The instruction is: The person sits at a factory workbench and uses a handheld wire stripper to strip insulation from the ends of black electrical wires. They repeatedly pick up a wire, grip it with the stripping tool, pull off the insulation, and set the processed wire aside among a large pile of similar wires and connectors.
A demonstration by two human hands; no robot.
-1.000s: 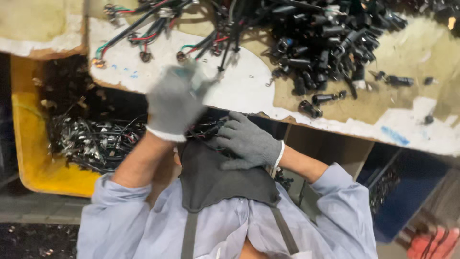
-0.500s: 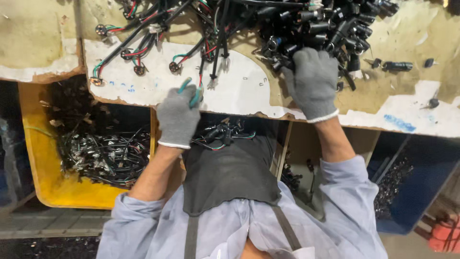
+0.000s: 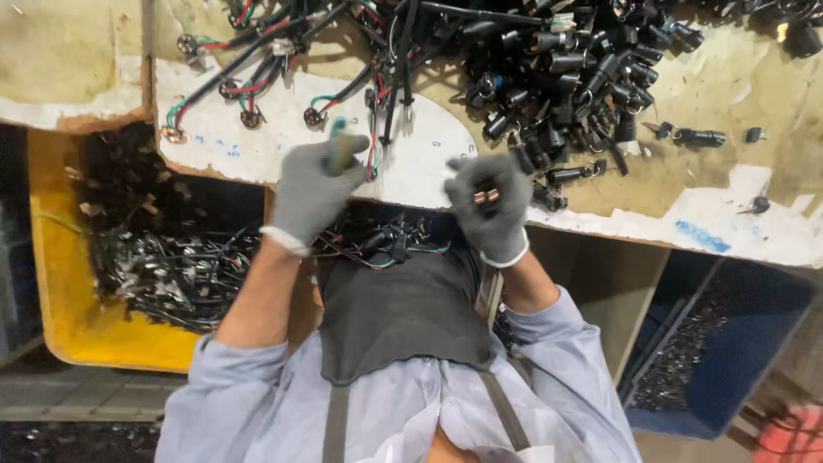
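Both my hands wear grey knit gloves. My left hand (image 3: 313, 184) is closed around a green-handled tool (image 3: 336, 141) at the near edge of the worn bench (image 3: 600, 201). My right hand (image 3: 490, 201) is raised just right of it, fingers curled around a small black connector part (image 3: 487, 197). A pile of black cylindrical connectors (image 3: 566, 73) lies on the bench just beyond my right hand. Wired connectors with red, green and black leads (image 3: 257, 81) lie beyond my left hand. More wired pieces (image 3: 381, 240) rest on my dark apron.
A yellow bin (image 3: 64, 317) full of dark wired parts sits under the bench at the left. A blue bin (image 3: 746, 351) with small dark parts stands at the lower right. A few loose connectors (image 3: 699, 135) lie on the bench's right side.
My right hand has come back from the connector pile toward me, now holding a small black part. My left hand with the green tool stayed near the bench edge.
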